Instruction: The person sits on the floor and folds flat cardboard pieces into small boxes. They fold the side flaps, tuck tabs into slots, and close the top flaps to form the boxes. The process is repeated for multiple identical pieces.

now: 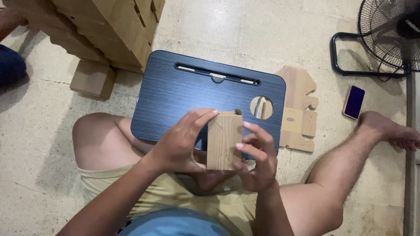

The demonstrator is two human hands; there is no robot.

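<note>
Holding a small kraft-brown box (pixel 224 140) upright between both hands, the person sits cross-legged on the floor (pixel 39 131) behind a low desk (pixel 175 94). The left hand (pixel 179 142) curls around the box's left side, fingers wrapped over its top corner and thumb below; the right hand (pixel 258 159) pinches the right edge with bent fingertips, so both are closed on it. The box is plain smooth cardboard, a tall rectangular shape with one small flap standing up at its top right corner, and it hangs just above the desk's near edge. The desk is a dark blue rounded rectangle with a fine brushed grain, a long slot along its far side and a round hole near its right end. Just right of the desk lies a flat die-cut cardboard sheet (pixel 299 109) with notched edges, unfolded on the floor. Beyond the desk's far left corner rises a stack (pixel 113 30) of similar boxes, one loose box (pixel 92 78) lying beside it. Farther right of the desk lie a phone (pixel 353 102) with a dark screen and a black floor fan (pixel 387 37) with a wire grille. The floor is pale speckled stone, with open stretches left of the desk and past the right knee.
</note>
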